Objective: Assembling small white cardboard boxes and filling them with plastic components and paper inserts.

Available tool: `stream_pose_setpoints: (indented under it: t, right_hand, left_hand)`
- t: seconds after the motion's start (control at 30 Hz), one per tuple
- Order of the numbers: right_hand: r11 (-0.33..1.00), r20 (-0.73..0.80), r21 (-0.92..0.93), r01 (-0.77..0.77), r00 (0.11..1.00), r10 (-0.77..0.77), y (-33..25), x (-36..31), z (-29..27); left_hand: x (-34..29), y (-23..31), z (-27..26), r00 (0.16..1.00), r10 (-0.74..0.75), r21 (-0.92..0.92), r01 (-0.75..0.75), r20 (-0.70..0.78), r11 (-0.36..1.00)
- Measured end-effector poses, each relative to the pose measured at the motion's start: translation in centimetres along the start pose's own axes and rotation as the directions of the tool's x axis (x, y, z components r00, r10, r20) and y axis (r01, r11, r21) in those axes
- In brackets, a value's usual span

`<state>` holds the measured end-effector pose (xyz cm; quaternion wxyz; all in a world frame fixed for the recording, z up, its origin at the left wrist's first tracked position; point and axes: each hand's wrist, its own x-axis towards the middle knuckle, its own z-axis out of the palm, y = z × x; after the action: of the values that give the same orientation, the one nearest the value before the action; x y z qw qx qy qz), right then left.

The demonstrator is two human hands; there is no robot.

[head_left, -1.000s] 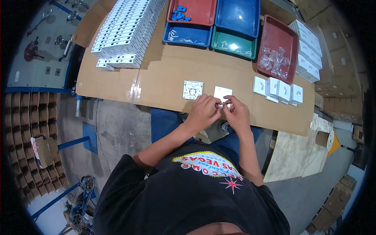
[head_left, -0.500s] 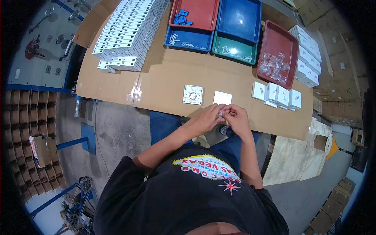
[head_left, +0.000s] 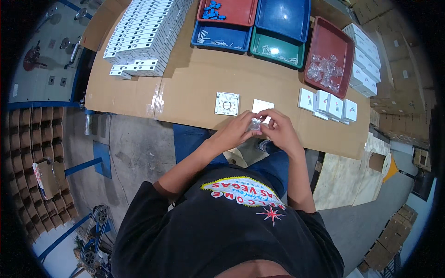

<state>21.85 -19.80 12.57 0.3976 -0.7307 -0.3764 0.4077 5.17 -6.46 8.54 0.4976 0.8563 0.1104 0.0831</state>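
A small clear plastic bag [head_left: 254, 124] is pinched between my two hands at the front edge of the table. My left hand [head_left: 236, 131] closes on its left side, and my right hand [head_left: 282, 133] grips it from the right with thumb and fingertips. What the bag contains is too small to make out. Just beyond my fingers lies a plain white square plate [head_left: 263, 105], partly covered by my right hand. Left of it, a white square faceplate with a round cut-out and inner fittings [head_left: 227, 103] lies flat on the cardboard.
Tall stacks of white boxes [head_left: 143, 41] stand at the left. Trays hold parts: a red tray [head_left: 241, 10] with blue pieces, a blue tray [head_left: 236, 42], a green tray [head_left: 278, 44], and another red tray [head_left: 331, 39] with clear bags. Small white boxes [head_left: 334, 103] sit at the right.
My hands have spread slightly, and more of the clear bag shows between them. The whole view has shifted a little, with the table higher in the picture.
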Motion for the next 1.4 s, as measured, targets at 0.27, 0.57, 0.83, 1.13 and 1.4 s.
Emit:
stream_pose_setpoints:
  t: [0.27, 0.57, 0.83, 1.13, 1.4]
  right_hand:
    - [0.927, -0.032, -0.035, 0.374, 0.926, -0.375, 0.2, 1.3, 0.2]
    - [0.955, -0.053, -0.070, 0.287, 0.955, -0.291, -1.2, 2.4, 1.2]
    - [0.888, 0.217, 0.377, -0.263, 0.957, 0.192, -0.4, 5.5, 2.4]
    - [0.983, 0.010, -0.138, 0.124, 0.992, -0.124, -1.9, 14.8, 2.3]
    - [0.709, 0.009, -0.574, 0.410, 0.869, -0.495, -3.8, 33.9, 3.8]
  left_hand:
    - [-0.6, 0.1, -0.8, 0.993, -0.113, -0.275, 0.102, -0.027, 0.956]
    - [-0.9, -1.2, -1.8, 0.982, -0.183, -0.403, 0.148, -0.051, 0.903]
    - [-0.7, -3.0, -2.9, 0.984, -0.056, -0.119, 0.036, -0.169, 0.992]
    - [-1.1, -8.3, -5.3, 0.873, -0.109, -0.066, 0.088, -0.475, 0.994]
    - [-0.5, -14.0, -5.5, 0.681, -0.292, -0.264, 0.148, -0.672, 0.953]
